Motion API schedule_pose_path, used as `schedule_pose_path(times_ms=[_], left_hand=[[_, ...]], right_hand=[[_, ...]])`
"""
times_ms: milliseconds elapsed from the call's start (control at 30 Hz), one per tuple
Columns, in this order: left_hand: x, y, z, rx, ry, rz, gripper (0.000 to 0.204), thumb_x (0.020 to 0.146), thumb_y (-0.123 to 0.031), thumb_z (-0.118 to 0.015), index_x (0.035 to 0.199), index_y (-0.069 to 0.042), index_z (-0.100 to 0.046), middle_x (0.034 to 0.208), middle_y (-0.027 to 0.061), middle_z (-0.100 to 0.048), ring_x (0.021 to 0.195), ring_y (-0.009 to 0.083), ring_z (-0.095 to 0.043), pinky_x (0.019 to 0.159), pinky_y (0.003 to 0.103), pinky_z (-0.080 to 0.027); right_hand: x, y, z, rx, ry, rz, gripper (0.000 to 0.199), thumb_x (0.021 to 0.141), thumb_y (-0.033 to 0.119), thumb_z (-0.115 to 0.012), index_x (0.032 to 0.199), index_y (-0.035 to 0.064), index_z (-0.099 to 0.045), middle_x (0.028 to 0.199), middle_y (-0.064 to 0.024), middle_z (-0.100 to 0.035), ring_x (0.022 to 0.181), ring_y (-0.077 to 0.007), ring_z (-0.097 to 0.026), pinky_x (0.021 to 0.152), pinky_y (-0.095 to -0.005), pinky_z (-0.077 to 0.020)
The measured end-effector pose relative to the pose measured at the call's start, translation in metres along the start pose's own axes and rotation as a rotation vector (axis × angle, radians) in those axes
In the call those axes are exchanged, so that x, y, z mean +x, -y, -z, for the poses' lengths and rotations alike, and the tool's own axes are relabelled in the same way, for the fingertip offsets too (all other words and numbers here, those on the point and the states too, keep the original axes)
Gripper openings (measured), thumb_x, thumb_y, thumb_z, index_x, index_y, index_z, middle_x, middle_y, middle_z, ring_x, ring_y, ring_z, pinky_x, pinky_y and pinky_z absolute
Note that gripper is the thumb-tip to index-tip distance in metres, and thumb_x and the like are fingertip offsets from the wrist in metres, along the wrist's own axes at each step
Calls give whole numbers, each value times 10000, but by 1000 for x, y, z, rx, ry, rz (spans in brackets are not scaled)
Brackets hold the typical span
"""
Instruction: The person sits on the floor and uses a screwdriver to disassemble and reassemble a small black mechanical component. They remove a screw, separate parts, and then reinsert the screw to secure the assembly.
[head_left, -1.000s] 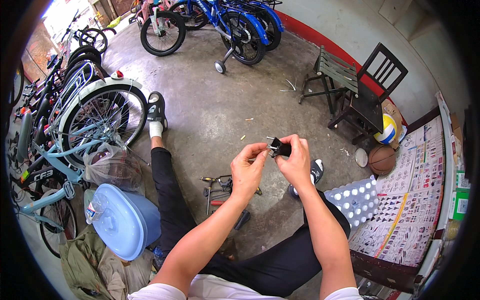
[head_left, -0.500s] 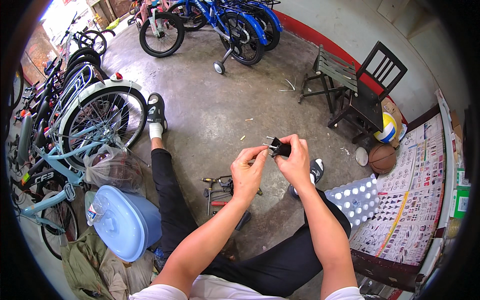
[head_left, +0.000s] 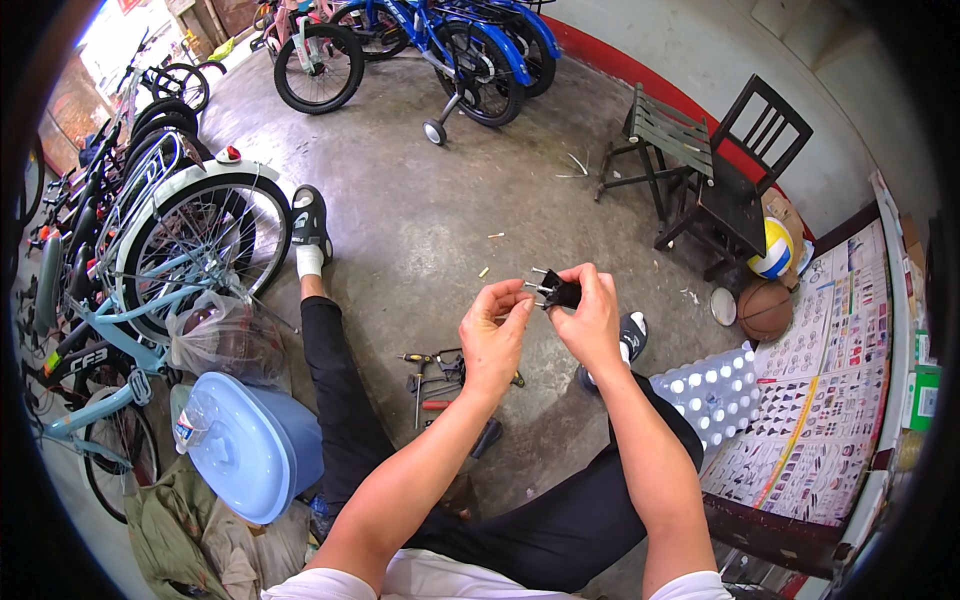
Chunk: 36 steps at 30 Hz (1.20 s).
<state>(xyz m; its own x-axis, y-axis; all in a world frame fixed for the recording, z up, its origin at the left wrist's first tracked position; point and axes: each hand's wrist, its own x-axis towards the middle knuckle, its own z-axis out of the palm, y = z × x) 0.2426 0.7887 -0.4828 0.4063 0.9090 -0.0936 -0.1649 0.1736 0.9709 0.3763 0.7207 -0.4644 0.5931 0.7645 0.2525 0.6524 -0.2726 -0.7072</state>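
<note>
The right hand (head_left: 590,312) is clamped on a black bracket-like part (head_left: 563,292), its silver bolts (head_left: 541,289) facing the left hand (head_left: 491,338), seemingly to keep them reachable. The left thumb and fingers nearly meet by the bolt ends; whether they grip one is unclear. Hand tools (head_left: 436,377) lie left of them on the floor, likely for easy reach.

The right hand (head_left: 592,312) partly hides the black part (head_left: 564,293); whether the left hand (head_left: 492,340) touches its metal pins (head_left: 540,289) is too small to tell; the left forearm (head_left: 425,460) covers some tools (head_left: 421,383); the upper edge crops a blue bicycle (head_left: 434,50).
</note>
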Motion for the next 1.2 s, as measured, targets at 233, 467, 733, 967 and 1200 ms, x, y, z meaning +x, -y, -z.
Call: schedule_pose_path(times_ms=[233, 467, 733, 967, 1200], left_hand=[[-1, -5, 1, -1, 42, -14, 289, 970, 23, -707, 1256, -21, -693, 1157, 81, -763, 1035, 123, -687, 911, 293, -548], [-3, -5, -2, -91, 32, 25, 277, 993, -35, -732, 1265, -14, -685, 1165, 92, -760, 1043, 126, -684, 893, 298, -543], [0, 0, -2, -254, -5, 110, 317, 976, -75, -774, 1270, -3, -680, 1062, 45, -732, 953, 123, -669, 829, 288, -525], [-1, 1, -3, -212, -26, 103, 309, 959, -60, -782, 1253, -12, -698, 1072, 45, -724, 971, 120, -664, 845, 285, -523], [-2, -1, -6, -154, -31, 34, 273, 992, -135, -772, 1233, -23, -709, 1050, 30, -712, 962, 107, -638, 840, 271, -506]], right_hand=[[0, 0, -1, -9, -17, 21, 392, 753, 37, -807, 1094, 66, -616, 1040, -93, -717, 1095, -326, -614, 936, -446, -512], [0, 0, -1, -11, -6, 5, 384, 752, 34, -810, 1083, 70, -618, 1041, -90, -719, 1088, -328, -616, 930, -448, -515], [0, 1, -1, 0, -14, 9, 373, 754, 36, -805, 1075, 73, -618, 1016, -87, -727, 1075, -328, -623, 922, -453, -516], [0, -2, -3, -6, -20, 17, 378, 749, 34, -801, 1078, 71, -618, 1025, -93, -725, 1080, -333, -622, 924, -453, -516], [0, -2, 0, 14, -23, -3, 383, 751, 36, -805, 1084, 71, -619, 1039, -98, -717, 1092, -334, -613, 926, -453, -514]])
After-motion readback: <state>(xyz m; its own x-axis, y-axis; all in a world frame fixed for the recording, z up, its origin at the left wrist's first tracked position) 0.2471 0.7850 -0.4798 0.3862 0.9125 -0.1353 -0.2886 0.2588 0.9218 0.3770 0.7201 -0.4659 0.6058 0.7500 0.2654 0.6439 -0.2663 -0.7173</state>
